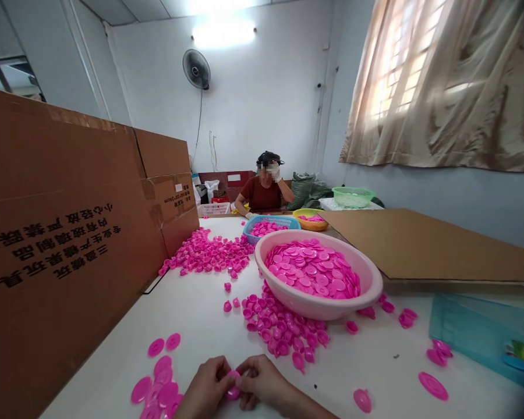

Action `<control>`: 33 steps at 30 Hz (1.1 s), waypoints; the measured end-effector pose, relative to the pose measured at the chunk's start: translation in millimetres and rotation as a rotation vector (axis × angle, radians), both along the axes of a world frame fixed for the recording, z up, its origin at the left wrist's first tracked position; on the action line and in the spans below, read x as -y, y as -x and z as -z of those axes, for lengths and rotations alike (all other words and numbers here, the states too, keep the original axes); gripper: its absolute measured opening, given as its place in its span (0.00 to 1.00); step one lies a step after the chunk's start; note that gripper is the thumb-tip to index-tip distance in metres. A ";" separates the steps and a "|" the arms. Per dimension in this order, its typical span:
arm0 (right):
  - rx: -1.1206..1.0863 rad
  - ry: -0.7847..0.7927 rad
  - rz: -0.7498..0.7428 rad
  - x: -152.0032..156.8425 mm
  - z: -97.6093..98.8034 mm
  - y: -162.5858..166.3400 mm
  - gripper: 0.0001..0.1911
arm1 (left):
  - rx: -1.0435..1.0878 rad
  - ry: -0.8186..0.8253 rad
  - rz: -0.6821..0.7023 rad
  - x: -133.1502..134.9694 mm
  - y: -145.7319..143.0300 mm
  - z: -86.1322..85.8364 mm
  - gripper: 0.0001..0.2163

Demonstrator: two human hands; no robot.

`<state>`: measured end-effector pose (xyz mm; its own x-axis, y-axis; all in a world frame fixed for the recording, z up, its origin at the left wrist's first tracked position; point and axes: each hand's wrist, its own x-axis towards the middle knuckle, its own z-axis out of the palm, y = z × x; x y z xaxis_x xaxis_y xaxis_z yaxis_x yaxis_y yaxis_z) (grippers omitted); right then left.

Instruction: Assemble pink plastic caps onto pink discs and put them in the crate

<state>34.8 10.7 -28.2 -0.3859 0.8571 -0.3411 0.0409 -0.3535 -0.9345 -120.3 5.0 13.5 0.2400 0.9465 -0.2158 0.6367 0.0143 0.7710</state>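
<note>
Near the table's front edge, my left hand [206,389] and my right hand [262,381] meet with fingers closed around a small round pink plastic piece [233,386]. Thumbs and fingertips cover part of it, so I cannot tell whether it is one part or two. Flat pink discs [156,387] lie loosely overlapped to the left of my left hand. Beyond my hands spreads a pile of small pink toy cups [283,326], some showing little handles or spouts. A large pale pink basin [323,308] full of pink discs stands behind that pile.
A tall cardboard box [70,233] walls off the left side. More pink cups [213,253] lie beside it. A blue basket [293,221] and yellow bowl [310,225] stand farther back, near a seated person [262,195]. Flat cardboard [428,244] and a teal bag [475,331] occupy the right.
</note>
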 end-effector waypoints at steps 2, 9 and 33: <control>0.011 0.015 -0.032 -3.7 -4.8 -0.9 0.23 | 0.054 0.025 -0.012 -2.1 0.1 5.0 0.08; 0.123 -0.005 -0.186 -8.9 -20.6 -1.9 0.15 | 0.256 0.227 -0.030 -6.1 4.4 19.3 0.13; 0.326 0.195 -0.289 -24.1 -36.6 2.7 0.06 | -0.530 -0.322 -0.209 -11.9 -34.4 6.6 0.11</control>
<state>32.1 34.8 8.4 -0.4452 0.6382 -0.6281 0.4438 -0.4520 -0.7738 -85.9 16.9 6.9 -0.0168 0.9987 0.0477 0.9405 -0.0004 0.3397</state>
